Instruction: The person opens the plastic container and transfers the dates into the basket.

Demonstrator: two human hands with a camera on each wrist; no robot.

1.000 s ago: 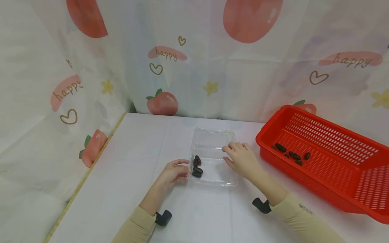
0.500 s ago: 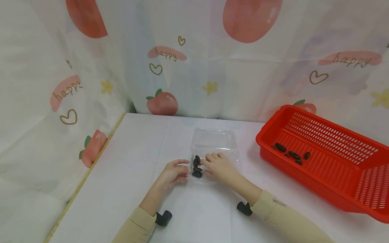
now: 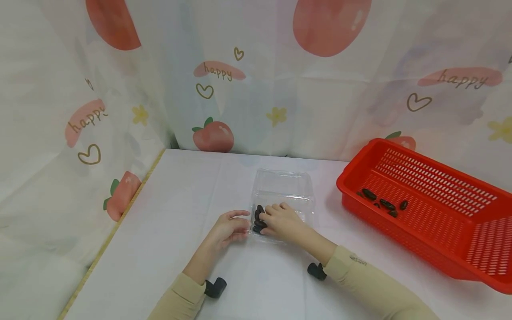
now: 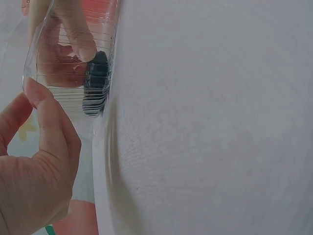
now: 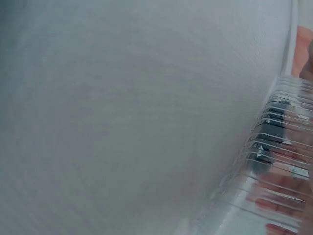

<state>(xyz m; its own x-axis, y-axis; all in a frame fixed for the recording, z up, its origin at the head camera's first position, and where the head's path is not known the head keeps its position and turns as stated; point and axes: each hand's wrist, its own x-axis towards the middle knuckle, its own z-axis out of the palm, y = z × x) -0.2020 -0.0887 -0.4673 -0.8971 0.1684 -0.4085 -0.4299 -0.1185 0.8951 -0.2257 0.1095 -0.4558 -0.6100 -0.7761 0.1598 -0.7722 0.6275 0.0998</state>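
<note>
A clear plastic clamshell box (image 3: 285, 195) lies with its lid folded back on the table. Dark, glossy, elongated oval pieces (image 3: 257, 213) are grouped along its left side. My left hand (image 3: 230, 227) is at the left wall; in the left wrist view, the thumb and forefinger of that hand (image 4: 44, 132) pinch the rim. Inside the box, my right hand (image 3: 285, 221) has its fingers at the dark pieces. Seen through the ribbed wall, its thumb and a finger pinch one dark oval piece (image 4: 97, 83). The right wrist view shows this partly, behind the plastic.
A red perforated plastic basket (image 3: 424, 235) stands at the right, holding several similar dark pieces (image 3: 387, 204). A white sheet covers the table (image 3: 192, 191). A printed curtain (image 3: 248, 111) hangs behind and along the left side.
My right hand has moved left and slightly down across the box to the dark pieces. My left hand has stayed at the left wall. The basket and box have not moved.
</note>
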